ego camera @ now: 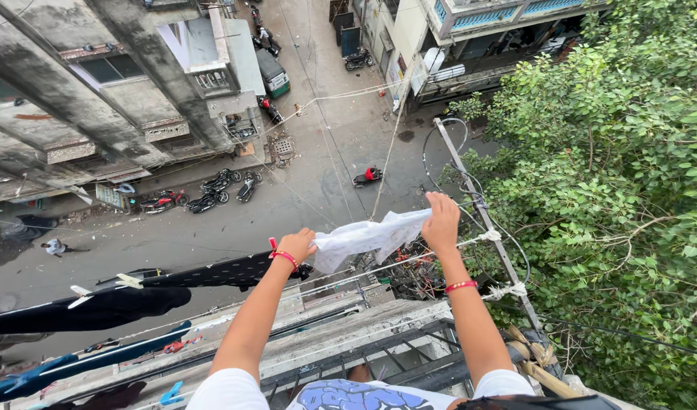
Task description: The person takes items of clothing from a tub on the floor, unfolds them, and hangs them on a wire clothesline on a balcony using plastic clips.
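My left hand and my right hand both grip a white cloth, stretched between them over a thin clothesline, high above a street. The left hand pinches the cloth's left end. My right hand holds the right end a little higher, close to a slanted metal pole. Both wrists wear red thread bands.
Dark garments with white pegs hang on the line to the left, and a blue garment on a nearer line. A concrete ledge and metal grille lie below my arms. Leafy tree at right. Street with parked motorbikes far below.
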